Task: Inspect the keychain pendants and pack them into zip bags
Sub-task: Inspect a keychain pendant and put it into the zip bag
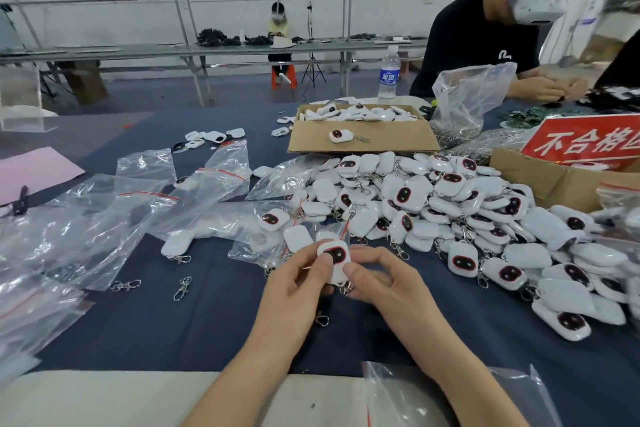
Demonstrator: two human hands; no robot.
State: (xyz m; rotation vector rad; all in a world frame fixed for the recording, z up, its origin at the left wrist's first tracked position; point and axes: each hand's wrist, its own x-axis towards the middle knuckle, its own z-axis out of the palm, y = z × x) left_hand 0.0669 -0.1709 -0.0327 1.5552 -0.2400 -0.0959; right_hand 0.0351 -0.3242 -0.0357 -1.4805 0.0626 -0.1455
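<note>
Fingers of my left hand and right hand pinch one white pendant, dark face upward, above the surface; pendant heap right, zip bags left.

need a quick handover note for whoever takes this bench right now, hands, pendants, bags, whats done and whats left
Left hand and right hand: both pinch one pendant, dark face up, grip at its sides, clip hanging below.
Pile of loose pendants lies to the right of the hands; more sit in the box behind.
Zip bags lie to the left, mostly empty; a few near the hands seem to hold pendants.
Done: little packed that shows, count unclear.
Left: finish checking this pendant, bag it, then work through the pile.
</note>
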